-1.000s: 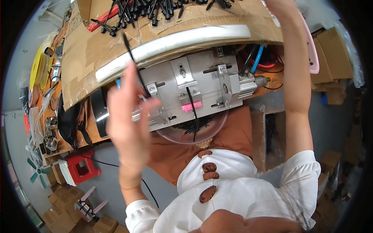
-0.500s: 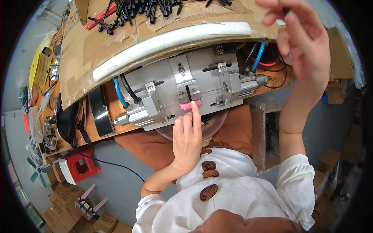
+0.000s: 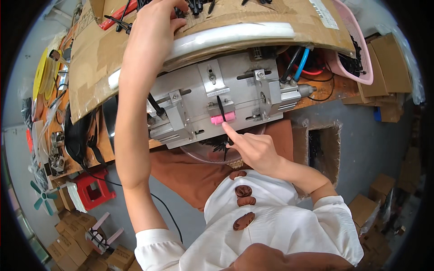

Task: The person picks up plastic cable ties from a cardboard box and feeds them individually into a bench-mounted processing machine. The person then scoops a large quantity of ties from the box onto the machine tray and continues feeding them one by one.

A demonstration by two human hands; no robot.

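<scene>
My left hand [image 3: 153, 27] reaches up to a pile of black rod-like plastic parts [image 3: 195, 6] on the cardboard. Its thumb and index finger close around one black part there; the frame's upper edge cuts off some fingers. My right hand [image 3: 257, 151] stretches its index finger to the lower edge of a pink block [image 3: 223, 118] on the metal fixture [image 3: 190, 81]. A slim black rod [image 3: 220, 106] lies across that block. The other right fingers are curled, with a dark part [image 3: 229, 142] showing at them. Below the fixture, a clear bowl [image 3: 194, 156] holds black parts.
A white padded strip [image 3: 235, 31] edges the cardboard sheet [image 3: 289, 13]. Metal cylinders with blue [image 3: 302, 63] and black hoses flank the fixture. At the right stands a pink basket [image 3: 368, 67] of black parts. A red stool [image 3: 92, 189] and cardboard boxes are on the floor.
My left hand has left the pink block and gone up to the black pile. My right hand has come down from the upper right to the pink block, uncovering the pink basket.
</scene>
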